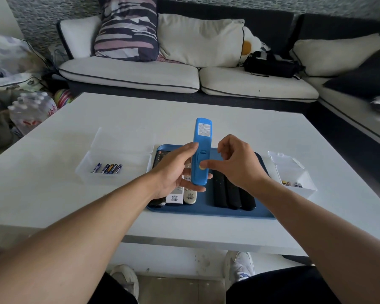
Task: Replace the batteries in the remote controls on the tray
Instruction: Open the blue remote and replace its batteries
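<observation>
Blue remote (200, 150) is the one in hand, held upright above the tray (208, 212), back side toward the camera with its battery cover apparently in place. The left hand (176, 170) grips its lower half, thumb along the left edge and fingers wrapped beneath. The right hand (235, 163) holds nothing; its thumb (206, 164) presses on the lower part of the cover while the other fingers curl loosely. I judge the step to be opening the compartment: the next move likely calls for a firm slide of that thumb while the left hand keeps the body steady.

On the tray, near the table's front edge, lie two white remotes (181, 195) and several black remotes (233, 191). A clear box (112, 166) of batteries sits toward the table's left edge, a smaller box (294, 178) with a few batteries toward the right edge.
</observation>
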The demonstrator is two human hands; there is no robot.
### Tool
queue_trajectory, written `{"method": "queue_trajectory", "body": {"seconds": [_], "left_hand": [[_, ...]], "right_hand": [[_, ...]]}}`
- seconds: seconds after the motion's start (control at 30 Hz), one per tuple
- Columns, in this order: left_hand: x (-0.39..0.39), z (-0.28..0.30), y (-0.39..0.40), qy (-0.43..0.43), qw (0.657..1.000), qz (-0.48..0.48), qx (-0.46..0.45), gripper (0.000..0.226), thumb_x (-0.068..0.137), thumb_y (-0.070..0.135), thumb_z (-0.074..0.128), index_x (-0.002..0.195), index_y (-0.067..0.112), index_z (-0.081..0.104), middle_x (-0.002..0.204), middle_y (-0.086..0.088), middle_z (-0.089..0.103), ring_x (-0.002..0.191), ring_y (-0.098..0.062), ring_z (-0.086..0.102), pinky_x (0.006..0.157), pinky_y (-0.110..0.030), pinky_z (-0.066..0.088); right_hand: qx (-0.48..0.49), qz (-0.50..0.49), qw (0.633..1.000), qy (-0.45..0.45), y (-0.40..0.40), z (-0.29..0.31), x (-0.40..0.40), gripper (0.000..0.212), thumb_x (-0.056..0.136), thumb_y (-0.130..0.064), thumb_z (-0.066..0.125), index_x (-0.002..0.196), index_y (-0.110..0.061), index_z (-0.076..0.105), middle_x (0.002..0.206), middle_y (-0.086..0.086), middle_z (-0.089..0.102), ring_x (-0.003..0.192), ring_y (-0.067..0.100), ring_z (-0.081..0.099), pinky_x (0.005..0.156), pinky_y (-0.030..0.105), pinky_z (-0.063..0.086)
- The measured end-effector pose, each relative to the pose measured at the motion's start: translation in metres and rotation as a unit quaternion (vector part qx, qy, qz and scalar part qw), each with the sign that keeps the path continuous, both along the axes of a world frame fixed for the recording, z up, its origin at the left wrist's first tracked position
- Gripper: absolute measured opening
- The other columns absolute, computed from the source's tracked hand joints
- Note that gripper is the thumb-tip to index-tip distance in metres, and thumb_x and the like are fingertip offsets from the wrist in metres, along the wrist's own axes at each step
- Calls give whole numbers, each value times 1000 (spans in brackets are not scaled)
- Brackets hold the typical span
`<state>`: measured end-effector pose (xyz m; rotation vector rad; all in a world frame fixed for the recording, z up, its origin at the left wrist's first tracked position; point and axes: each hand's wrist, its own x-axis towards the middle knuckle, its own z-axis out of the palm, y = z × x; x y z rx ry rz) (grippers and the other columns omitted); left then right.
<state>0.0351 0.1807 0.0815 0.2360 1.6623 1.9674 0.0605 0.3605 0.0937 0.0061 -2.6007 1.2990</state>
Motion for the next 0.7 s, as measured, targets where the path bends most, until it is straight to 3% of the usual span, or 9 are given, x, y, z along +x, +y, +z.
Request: {"method": "queue_trajectory", "body": {"seconds": [0.1, 0.23, 0.4, 0.5, 0.6, 0.63, 0.7], "left_hand": [[0, -1, 2, 12, 1000, 1, -2, 40, 106, 46, 38, 127, 23, 63, 111, -12, 71, 104, -37, 71, 81, -61, 58], [-1, -4, 5, 25, 1000, 9, -4, 44, 107, 46, 34, 128, 21, 64, 117, -13, 70, 102, -37, 71, 78, -62, 58], [-4, -7, 14, 1, 999, 40, 14, 41, 105, 44, 40, 127, 19, 64, 104, -7, 73, 97, -26, 71, 83, -61, 57], [-10, -6, 23, -67, 994, 46, 69, 39, 103, 40, 49, 116, 10, 69, 107, -10, 73, 98, -23, 70, 91, -50, 57], [-14, -3, 29, -112, 989, 64, 73, 32, 93, 35, 66, 109, 7, 68, 85, -6, 67, 76, -20, 65, 74, -34, 54], [-15, -5, 31, -115, 989, 79, 50, 32, 92, 31, 68, 113, 7, 67, 79, -6, 66, 72, -20, 63, 68, -34, 52], [-18, -10, 38, -114, 985, 128, 16, 26, 93, 18, 67, 115, 6, 64, 77, -7, 68, 72, -21, 64, 74, -38, 51]], "right_hand": [[14, -14, 1000, -3, 2, 3, 0, 55, 60, -40, 94, 80, -17, 48, 68, -3, 43, 56, 11, 31, 45, 15, 32], [26, -25, 999, -13, 4, 4, 1, 55, 60, -40, 94, 77, -18, 47, 68, -5, 41, 54, 11, 31, 43, 14, 32], [14, 4, 1000, 13, 4, 1, 6, 32, 70, -37, 88, 82, -24, 61, 61, -7, 41, 52, 7, 33, 48, 17, 32], [16, 16, 999, 29, 4, 1, 10, 23, 76, -35, 84, 81, -27, 64, 59, -11, 42, 52, 6, 36, 51, 18, 32], [34, 25, 999, 21, 7, -1, 14, 17, 84, -37, 78, 80, -28, 64, 59, -13, 47, 54, 5, 40, 51, 18, 34], [45, 26, 998, 19, 9, -3, 15, 16, 86, -38, 75, 81, -28, 64, 60, -13, 50, 55, 4, 42, 51, 17, 36], [71, 20, 997, 16, 13, -5, 18, 13, 89, -39, 71, 83, -31, 63, 68, -12, 56, 59, 2, 48, 54, 15, 37]]}}
